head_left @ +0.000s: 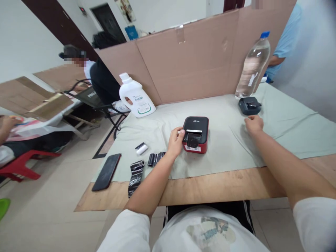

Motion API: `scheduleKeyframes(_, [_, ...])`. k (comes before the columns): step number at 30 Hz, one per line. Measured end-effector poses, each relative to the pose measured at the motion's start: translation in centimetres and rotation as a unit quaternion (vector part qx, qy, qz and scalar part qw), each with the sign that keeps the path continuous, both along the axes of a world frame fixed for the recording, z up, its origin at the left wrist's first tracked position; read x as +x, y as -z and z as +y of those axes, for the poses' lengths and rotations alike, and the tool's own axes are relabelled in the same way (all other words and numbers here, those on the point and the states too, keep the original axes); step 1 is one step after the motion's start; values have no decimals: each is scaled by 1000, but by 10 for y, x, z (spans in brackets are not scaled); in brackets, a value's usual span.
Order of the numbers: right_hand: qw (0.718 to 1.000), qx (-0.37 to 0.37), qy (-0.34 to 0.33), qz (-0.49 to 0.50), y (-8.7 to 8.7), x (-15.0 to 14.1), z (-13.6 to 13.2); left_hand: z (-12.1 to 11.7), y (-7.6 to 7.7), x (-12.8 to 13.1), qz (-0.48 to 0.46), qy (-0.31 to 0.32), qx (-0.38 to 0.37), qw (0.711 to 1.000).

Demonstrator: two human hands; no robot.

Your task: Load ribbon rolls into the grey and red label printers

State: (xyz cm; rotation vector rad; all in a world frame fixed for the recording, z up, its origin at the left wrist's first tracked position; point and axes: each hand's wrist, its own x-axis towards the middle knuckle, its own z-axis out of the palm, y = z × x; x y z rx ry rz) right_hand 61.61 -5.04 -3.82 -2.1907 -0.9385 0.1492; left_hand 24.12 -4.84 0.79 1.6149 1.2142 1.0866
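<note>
A small black and red label printer (196,122) stands on the cloth in front of me. A dark glossy strip (193,140) hangs at its front, below a narrow white strip. My left hand (176,140) holds the printer by its left side, thumb at the front corner. To the right, my right hand (254,124) has its fingers curled closed, just in front of a small dark device (249,106). Whatever may be between those fingers is hidden. Left of my left forearm lie black glossy rolls (136,175), (155,158) and a small white roll (142,149).
A dark phone (107,172) lies near the table's left edge. At the back stand a white jug (137,96) and a tall water bottle (254,66), before a cardboard partition (189,66). Other people sit at the left and behind the partition at right.
</note>
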Motion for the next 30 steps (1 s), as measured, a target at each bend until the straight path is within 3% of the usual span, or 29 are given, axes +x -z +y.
scheduleKeyframes(3, [998, 14, -36, 43, 1, -58, -7, 13, 23, -2, -172, 35, -124, 977])
scheduleKeyframes(5, [972, 99, -176, 119, 3, -107, -20, 13, 30, 0, -251, 81, -157, 952])
scheduleKeyframes(7, [932, 156, -288, 156, 6, -150, -39, 9, 30, 1, -289, 121, -167, 935])
scheduleKeyframes(10, [914, 201, -326, 132, 12, -188, -64, -1, 23, 2, -296, 150, -186, 925])
scheduleKeyframes(17, [909, 202, -361, 52, 21, -184, -81, -26, 25, 12, -262, 139, -130, 946])
scheduleKeyframes(22, [906, 192, -376, 31, 14, -183, -84, -28, 32, 17, -261, 69, -111, 956])
scheduleKeyframes(27, [878, 254, -401, -67, -2, -186, -91, -14, 20, 13, -270, 40, -153, 950])
scheduleKeyframes(30, [858, 251, -430, -129, -9, -187, -96, -5, 10, 13, -259, 39, -206, 943])
